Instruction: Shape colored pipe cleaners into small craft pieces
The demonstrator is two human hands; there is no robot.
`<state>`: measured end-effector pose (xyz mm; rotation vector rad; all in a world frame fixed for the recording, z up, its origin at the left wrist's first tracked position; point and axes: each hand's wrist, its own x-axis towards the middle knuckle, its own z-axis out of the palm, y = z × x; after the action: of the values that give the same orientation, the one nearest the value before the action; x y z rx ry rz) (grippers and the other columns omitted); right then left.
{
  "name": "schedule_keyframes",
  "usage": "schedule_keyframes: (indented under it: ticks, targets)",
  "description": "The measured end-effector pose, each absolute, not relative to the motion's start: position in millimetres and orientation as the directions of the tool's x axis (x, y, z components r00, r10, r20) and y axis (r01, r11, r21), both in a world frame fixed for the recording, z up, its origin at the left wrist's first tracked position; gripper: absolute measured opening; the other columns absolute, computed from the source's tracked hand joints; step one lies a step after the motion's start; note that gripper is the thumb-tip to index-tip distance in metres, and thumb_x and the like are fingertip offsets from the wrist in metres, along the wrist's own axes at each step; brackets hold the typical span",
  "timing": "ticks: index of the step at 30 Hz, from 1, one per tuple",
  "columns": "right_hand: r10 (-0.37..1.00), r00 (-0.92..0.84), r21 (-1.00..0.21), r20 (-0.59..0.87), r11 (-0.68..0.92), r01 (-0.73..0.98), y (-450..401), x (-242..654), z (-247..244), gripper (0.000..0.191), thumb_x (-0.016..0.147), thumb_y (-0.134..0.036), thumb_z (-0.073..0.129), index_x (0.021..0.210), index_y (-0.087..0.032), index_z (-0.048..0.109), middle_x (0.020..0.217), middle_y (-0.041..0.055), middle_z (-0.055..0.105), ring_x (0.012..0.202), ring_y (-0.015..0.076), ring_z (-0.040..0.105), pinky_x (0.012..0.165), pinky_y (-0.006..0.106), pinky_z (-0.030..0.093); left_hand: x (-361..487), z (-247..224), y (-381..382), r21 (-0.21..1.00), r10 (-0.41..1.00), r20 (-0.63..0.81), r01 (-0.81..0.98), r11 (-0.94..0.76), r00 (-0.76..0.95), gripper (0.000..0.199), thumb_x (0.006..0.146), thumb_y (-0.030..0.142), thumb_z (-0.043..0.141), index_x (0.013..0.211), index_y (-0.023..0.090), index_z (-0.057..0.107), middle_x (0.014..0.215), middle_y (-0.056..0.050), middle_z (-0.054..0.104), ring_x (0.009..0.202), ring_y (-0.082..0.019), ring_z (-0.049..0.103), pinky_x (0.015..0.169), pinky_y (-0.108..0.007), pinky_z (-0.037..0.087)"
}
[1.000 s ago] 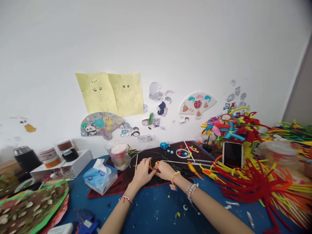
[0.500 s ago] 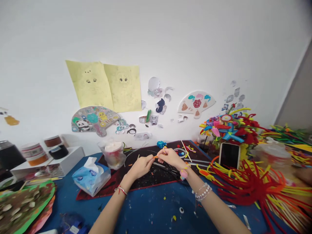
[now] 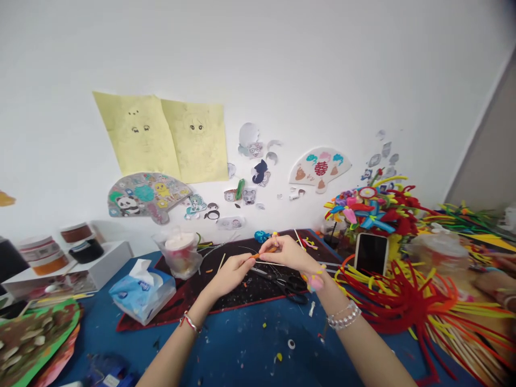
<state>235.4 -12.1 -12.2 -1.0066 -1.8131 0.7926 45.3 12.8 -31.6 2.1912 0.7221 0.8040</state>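
The left hand (image 3: 231,275) and right hand (image 3: 287,253) are together above the black cutting mat (image 3: 242,290), which lies near the back edge of the blue tabletop (image 3: 237,344). Between their fingertips they pinch a short orange pipe-cleaner piece (image 3: 268,250), held up off the mat (probably because so short a piece needs both hands' fingertips to control it). Just below the hands, black-handled scissors (image 3: 282,286) lie on the mat within easy reach. A plastic cup (image 3: 181,255) stands at the mat's left end, and a tissue box (image 3: 141,290) sits to its front left. Toward the back right corner, a phone (image 3: 371,253) stands upright before a bunch of pipe-cleaner flowers (image 3: 373,212). Another person's hand (image 3: 494,282) shows at the right edge. A second ago both hands sat low against the mat; now they are raised clear of it, and the view has swung slightly right.
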Motion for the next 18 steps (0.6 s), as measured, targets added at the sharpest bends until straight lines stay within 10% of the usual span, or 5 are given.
schedule_keyframes:
  ticks: [8, 13, 18]
  targets:
    - [0.914, -0.108, -0.903, 0.391, 0.404, 0.146, -18, 270, -1, 0.021, 0.066, -0.030, 0.064, 0.078, -0.014, 0.060, 0.063, 0.0004, 0.062, 0.058, 0.0112, 0.059, 0.063, 0.027, 0.048, 22, -24, 12, 0.853, 0.759, 0.289, 0.203, -0.482, 0.584, 0.035, 0.081, 0.045, 0.041, 0.060, 0.018, 0.037, 0.047, 0.007, 0.031, 0.043, -0.007, 0.027, 0.041, -0.019, 0.020]
    - [0.754, -0.273, -0.622, 0.597, 0.650, 0.436, -34, 245, 4, 0.027, 0.071, -0.025, 0.061, 0.097, -0.019, 0.062, 0.107, 0.0055, 0.061, 0.099, 0.0178, 0.055, 0.089, 0.034, 0.040, 23, -27, 11, 0.966, 0.731, 0.170, 0.033, -0.255, 0.661, 0.036, 0.080, 0.047, 0.044, 0.060, 0.019, 0.032, 0.042, 0.010, 0.022, 0.035, -0.004, 0.016, 0.035, -0.018, 0.016]
    - [0.722, -0.325, -0.542, 0.611, 0.681, 0.493, -43, 220, 4, 0.010, 0.075, -0.025, 0.058, 0.074, -0.018, 0.064, 0.090, 0.0033, 0.068, 0.084, 0.0165, 0.061, 0.080, 0.031, 0.044, 27, -26, 5, 0.991, 0.647, 0.128, -0.068, -0.117, 0.752, 0.035, 0.081, 0.043, 0.045, 0.060, 0.019, 0.032, 0.039, 0.011, 0.021, 0.032, -0.003, 0.013, 0.033, -0.017, 0.014]
